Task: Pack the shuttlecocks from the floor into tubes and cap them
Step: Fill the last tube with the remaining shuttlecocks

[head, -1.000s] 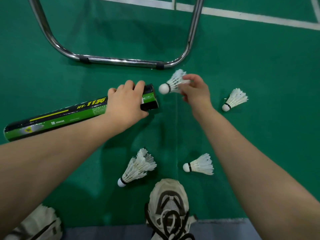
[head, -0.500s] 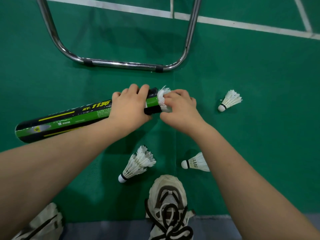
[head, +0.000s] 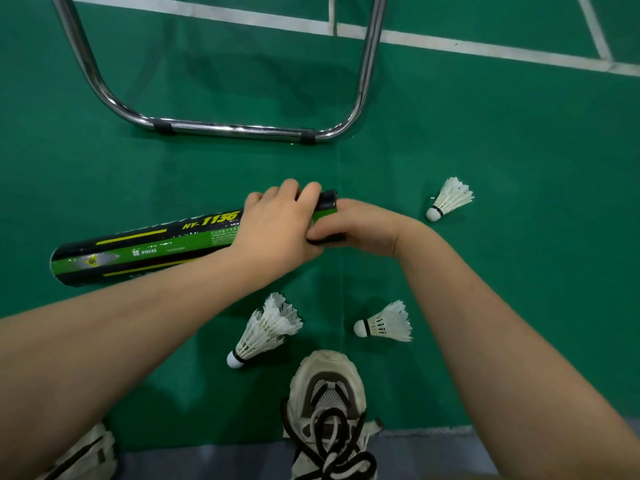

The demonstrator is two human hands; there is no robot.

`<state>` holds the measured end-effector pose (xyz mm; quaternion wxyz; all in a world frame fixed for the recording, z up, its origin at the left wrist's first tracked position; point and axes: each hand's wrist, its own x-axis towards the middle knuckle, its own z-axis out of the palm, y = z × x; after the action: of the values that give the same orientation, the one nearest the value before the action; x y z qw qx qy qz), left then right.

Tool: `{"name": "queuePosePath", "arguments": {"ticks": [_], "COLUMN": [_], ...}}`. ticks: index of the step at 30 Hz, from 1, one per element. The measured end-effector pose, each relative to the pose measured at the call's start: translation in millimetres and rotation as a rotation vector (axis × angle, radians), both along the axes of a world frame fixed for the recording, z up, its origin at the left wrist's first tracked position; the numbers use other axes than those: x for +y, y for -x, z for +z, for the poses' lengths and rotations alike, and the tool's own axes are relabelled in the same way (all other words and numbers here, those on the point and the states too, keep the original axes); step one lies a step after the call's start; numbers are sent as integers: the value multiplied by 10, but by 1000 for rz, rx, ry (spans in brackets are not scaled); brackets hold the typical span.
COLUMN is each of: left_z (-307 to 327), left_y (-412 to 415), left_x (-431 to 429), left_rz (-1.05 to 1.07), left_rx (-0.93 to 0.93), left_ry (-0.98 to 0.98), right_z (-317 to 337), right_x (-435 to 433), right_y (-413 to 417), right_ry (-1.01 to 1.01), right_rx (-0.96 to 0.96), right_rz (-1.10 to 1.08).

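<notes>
A long black-and-green shuttlecock tube (head: 145, 247) lies level just above the green floor, its open end pointing right. My left hand (head: 277, 226) is wrapped around it near that end. My right hand (head: 363, 223) is pressed against the tube's mouth and covers it; its fingertips are hidden, and no shuttlecock shows there. Three white feather shuttlecocks lie loose on the floor: one to the right (head: 450, 199), one below the tube (head: 266, 327), and one below my right wrist (head: 384, 323).
A chrome tubular frame (head: 235, 128) rests on the floor beyond the tube. My white shoe (head: 325, 393) stands just below the two near shuttlecocks, and another shoe (head: 86, 455) is at the bottom left. White court lines (head: 485, 46) cross the far floor.
My right hand brought a shuttlecock from the air to the tube's mouth and pushed it in; its feathers no longer show. The left hand kept its hold on the tube.
</notes>
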<state>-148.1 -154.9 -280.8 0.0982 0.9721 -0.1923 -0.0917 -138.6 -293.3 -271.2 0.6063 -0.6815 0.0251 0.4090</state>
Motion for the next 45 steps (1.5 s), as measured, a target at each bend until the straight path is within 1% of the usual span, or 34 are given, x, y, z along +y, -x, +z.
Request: {"name": "queuePosePath", "arguments": {"ticks": [2,4,6,7,8,10,11,12,15,19,23,26,29,31,34,35,37,39,41,43,45], "left_z": [9,16,7,1,-7,-18,-22,-26,-46,-67,-66,-78,-94,-104,-103,-96,-80,-61,-55,-52,-47], "left_y": [-59,-116,-153,-165,-171,-171,-168,-165,-159,-152,-144,-132,-105,-80,-61,-60,-62,-62,-48,-31,-35], "left_x": [-16,-45,-72,-85,-101,-144,-166,-186,-217,-239,-241,-257,-274,-277,-279,-280,-281,-276,-262,-250,-250], "left_rz": [24,34,33,31,29,21,15,11,4,-3,-3,-5,-9,-12,-4,0,8,16,21,25,33], "left_rx": [-1,3,16,23,27,34,37,39,44,52,57,65,64,62,53,51,44,35,27,15,3], "left_ry": [22,21,3,-4,-10,-19,-19,-18,-22,-44,-51,-61,-58,-54,-49,-47,-37,-24,-15,-12,-11], "right_z": [24,53,47,6,-78,-296,-409,-517,-712,-834,-850,-859,-811,-712,-476,-407,-313,-269,-242,-210,-169], "right_x": [-102,-289,-503,-610,-730,-995,-1142,-1284,-1539,-1646,-1643,-1571,-1446,-1294,-931,-802,-569,-395,-307,-305,-316], "right_y": [-56,-131,-219,-267,-314,-348,-343,-328,-295,-337,-374,-327,-286,-268,-132,-66,65,164,226,247,266], "right_ry": [31,75,180,299,481,931,1085,1160,1242,1236,1342,1280,1133,970,673,602,500,427,383,319,175], "right_rx": [-78,-112,-166,-222,-297,-395,-396,-373,-304,-214,-252,-243,-268,-374,-560,-613,-664,-665,-639,-571,-455], "right_rz": [-158,-308,-443,-520,-575,-576,-551,-529,-454,-394,-422,-454,-627,-757,-945,-969,-951,-912,-918,-955,-951]}}
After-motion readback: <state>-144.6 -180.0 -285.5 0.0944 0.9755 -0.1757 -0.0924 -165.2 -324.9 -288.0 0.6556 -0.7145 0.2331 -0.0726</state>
